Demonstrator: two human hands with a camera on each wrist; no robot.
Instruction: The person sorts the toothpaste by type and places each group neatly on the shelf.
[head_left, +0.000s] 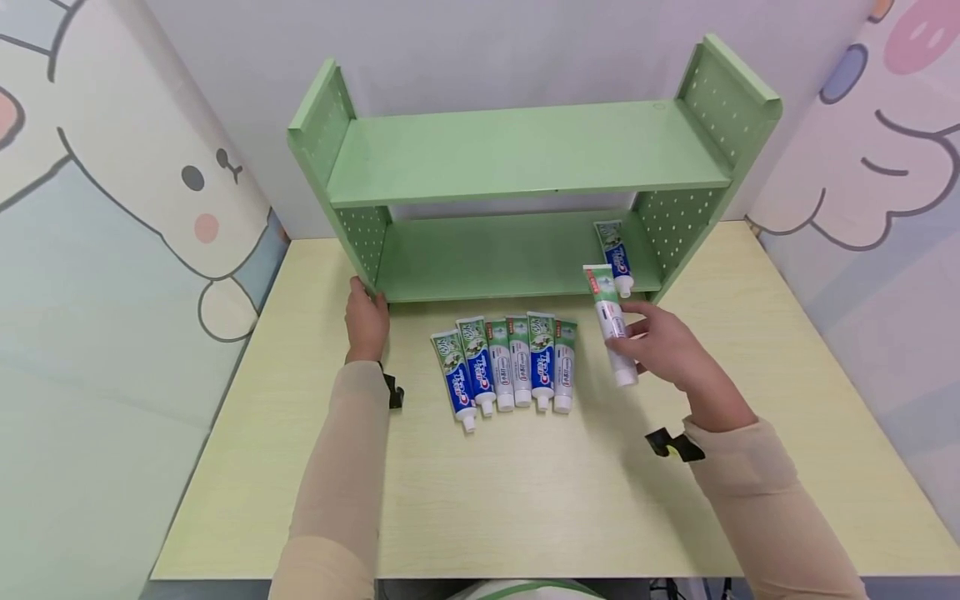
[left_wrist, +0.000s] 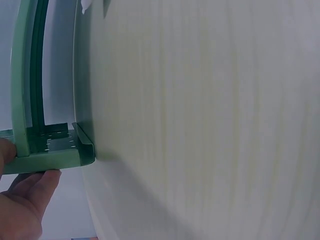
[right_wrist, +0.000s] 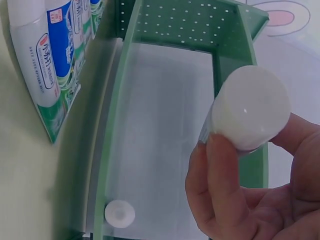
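Note:
My right hand [head_left: 663, 346] pinches a white and green toothpaste tube [head_left: 611, 321] between thumb and fingers, in front of the shelf's right end. In the right wrist view its white cap [right_wrist: 255, 107] faces the camera. My left hand [head_left: 367, 323] grips the lower left edge of the green shelf [head_left: 510, 158]; the left wrist view has the thumb and fingers [left_wrist: 42, 192] on opposite sides of the panel. A blue and green toothpaste tube [head_left: 615, 250] lies on the lower board at the right, cap toward me. Several tubes [head_left: 521, 362] lie in a row on the table before the shelf.
The pale wooden table [head_left: 510, 500] spreads around the shelf. Behind it rises a plain wall [head_left: 487, 50], with cartoon-printed panels [head_left: 112, 208] at both sides. The shelf's upper board [head_left: 525, 154] overhangs the lower board, between perforated side panels.

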